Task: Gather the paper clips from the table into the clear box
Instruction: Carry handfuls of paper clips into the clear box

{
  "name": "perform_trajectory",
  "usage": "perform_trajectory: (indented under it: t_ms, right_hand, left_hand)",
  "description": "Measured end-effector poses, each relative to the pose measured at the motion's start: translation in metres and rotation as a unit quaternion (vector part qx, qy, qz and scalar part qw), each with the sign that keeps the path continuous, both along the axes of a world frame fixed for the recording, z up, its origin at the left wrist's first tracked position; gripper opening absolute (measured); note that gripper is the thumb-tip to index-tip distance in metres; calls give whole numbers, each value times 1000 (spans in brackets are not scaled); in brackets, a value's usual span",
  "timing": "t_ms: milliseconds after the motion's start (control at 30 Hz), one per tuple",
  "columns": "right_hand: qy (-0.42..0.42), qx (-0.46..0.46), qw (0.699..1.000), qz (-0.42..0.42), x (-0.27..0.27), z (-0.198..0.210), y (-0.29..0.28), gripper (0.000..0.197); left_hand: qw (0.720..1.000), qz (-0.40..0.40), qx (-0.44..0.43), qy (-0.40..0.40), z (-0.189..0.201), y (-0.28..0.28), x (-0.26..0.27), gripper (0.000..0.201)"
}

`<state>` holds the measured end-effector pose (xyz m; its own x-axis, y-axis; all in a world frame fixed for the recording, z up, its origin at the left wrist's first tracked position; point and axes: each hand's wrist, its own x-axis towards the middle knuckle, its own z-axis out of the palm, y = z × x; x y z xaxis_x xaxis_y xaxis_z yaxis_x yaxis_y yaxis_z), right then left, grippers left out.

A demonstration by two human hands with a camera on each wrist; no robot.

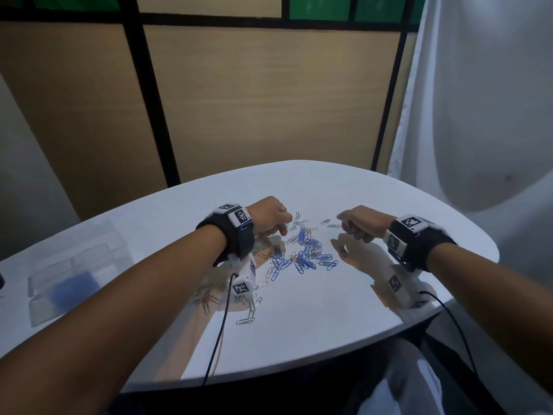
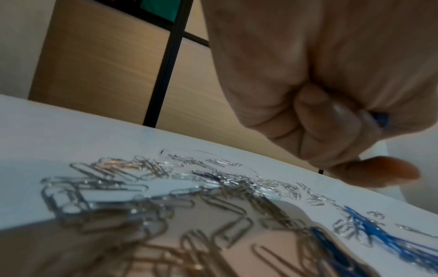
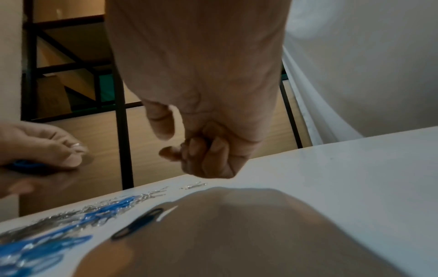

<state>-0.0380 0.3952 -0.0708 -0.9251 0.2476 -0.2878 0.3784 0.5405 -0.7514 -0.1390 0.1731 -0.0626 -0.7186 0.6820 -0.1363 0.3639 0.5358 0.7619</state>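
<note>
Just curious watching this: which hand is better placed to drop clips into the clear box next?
Probably the left hand: it already grips blue clips, and the clear box sits on its side of the table.

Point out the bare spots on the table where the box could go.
Bare: the table near edge below the right hand, and the far side past both hands. Crowded: clips between the hands and under the left hand.

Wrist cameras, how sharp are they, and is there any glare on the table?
Left wrist view: near paper clips blur out of focus. Right wrist view: soft and dim, blue clips smeared. Head view: glossy table mirrors both forearms, edges curved by the wide lens.
</note>
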Motion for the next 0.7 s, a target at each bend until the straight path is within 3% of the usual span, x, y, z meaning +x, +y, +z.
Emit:
perform_trajectory:
  t_ms: [67,167,267,333,433,567,700]
  right_hand:
    - [-26,94,994,44,6,0,1,33]
    - [-59,246,963,95,17,0,-5,37]
    - [-67,344,929,121,23,-1,-13,47]
    - [-57,366,919,134,23,-3,-16,46]
    - [-46,366,917,155,22,-3,-16,42]
    - [-58,344,921,171,15,-4,-14,22]
    - [-29,338,929,148,10,-6,-20,11]
  left_hand:
    - [1000,-4,23,-17,2,4,1,39]
    - [999,-12,5,-44,-1,10,3,25]
    - [998,-10,-54,34,-2,18,5,8]
    - [981,-27,-127,144,-4,23,4,23]
    - [942,-59,-213,252,-11,32,2,27]
    - [921,-27,-261,287,-18,43,6,48]
    - [926,-25,-253,279,-22,45,3,40]
